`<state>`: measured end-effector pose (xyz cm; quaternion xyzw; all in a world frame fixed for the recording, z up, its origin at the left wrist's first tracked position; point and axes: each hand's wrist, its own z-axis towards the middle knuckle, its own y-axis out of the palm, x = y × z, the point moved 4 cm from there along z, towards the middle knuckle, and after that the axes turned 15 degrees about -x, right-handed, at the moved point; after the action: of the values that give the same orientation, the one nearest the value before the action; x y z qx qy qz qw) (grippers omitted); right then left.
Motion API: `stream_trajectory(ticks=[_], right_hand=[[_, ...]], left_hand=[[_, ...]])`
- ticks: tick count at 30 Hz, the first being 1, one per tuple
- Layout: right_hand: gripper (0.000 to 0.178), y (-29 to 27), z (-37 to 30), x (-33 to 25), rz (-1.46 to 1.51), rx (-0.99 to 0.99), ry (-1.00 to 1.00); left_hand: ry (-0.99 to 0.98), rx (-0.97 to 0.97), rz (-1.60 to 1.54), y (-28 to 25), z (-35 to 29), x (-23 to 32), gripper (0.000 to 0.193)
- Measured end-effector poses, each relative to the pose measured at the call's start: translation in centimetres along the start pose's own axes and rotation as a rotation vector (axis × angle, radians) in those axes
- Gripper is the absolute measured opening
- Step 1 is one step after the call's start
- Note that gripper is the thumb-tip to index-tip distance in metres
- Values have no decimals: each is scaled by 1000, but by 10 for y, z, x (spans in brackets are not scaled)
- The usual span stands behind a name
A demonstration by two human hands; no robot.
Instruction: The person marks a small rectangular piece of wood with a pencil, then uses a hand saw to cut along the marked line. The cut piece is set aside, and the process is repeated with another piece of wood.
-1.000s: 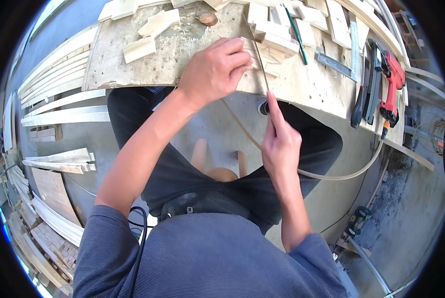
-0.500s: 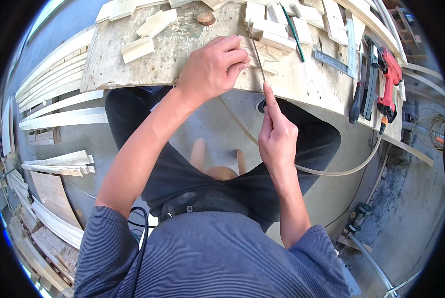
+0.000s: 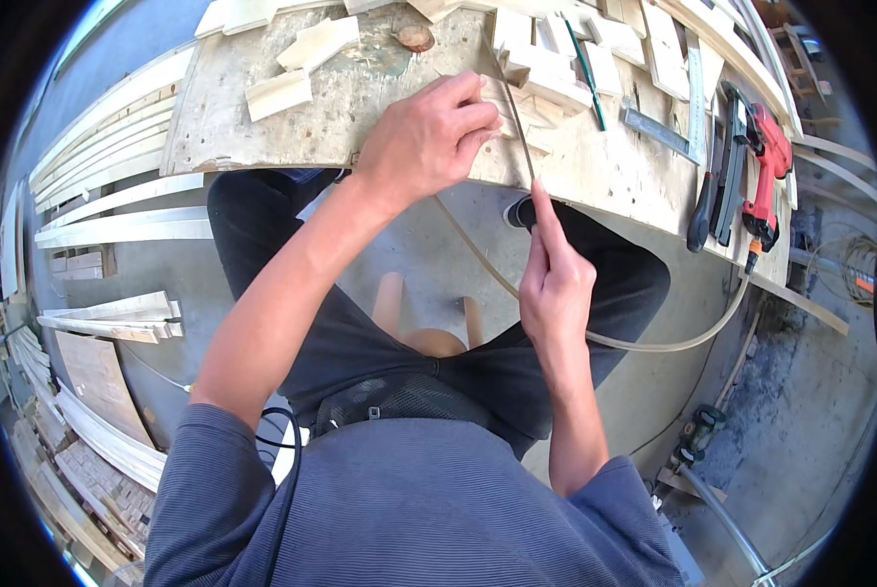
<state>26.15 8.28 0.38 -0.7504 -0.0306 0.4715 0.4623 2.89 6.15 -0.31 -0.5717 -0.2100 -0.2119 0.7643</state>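
Note:
My right hand [image 3: 559, 284] is closed round the near end of a thin, dark metal file [image 3: 517, 122], its index finger stretched along it. The file slants up and away over the bench edge, past the fingertips of my left hand [image 3: 427, 142]. That hand is closed in a pinch above the bench [image 3: 223, 137]. A small pale piece of wood seems to be between its fingers, mostly hidden by them. Just beyond the file lie several pale wood blocks [image 3: 556, 90] and a dark green pencil [image 3: 585, 73].
On the bench's right are a metal square [image 3: 659, 132], a black-handled screwdriver [image 3: 699, 220] and a red-and-black nail gun [image 3: 769, 161] with a hose [image 3: 688, 345]. Wood offcuts [image 3: 280, 95] lie at the left. Stacked boards [image 3: 115, 132] stand beside the bench. A green power tool [image 3: 701, 430] is on the floor.
My right hand has drawn the file a little nearer and to the right. My left hand has shifted slightly right and stays pinched. The whole view has moved slightly.

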Motion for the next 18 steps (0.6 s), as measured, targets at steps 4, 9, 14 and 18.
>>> stream_trajectory(ticks=[4,9,14,18], right_hand=[[74,6,-30,17,-4,-5,20],[73,12,-35,16,2,-3,15],[74,5,-41,14,-18,18,24],[75,2,-64,21,-9,3,12]], left_hand=[[-4,2,-8,3,0,-2,6],[29,22,25,2,1,1,6],[19,33,26,2,0,-1,7],[-4,5,-14,2,-1,0,6]])
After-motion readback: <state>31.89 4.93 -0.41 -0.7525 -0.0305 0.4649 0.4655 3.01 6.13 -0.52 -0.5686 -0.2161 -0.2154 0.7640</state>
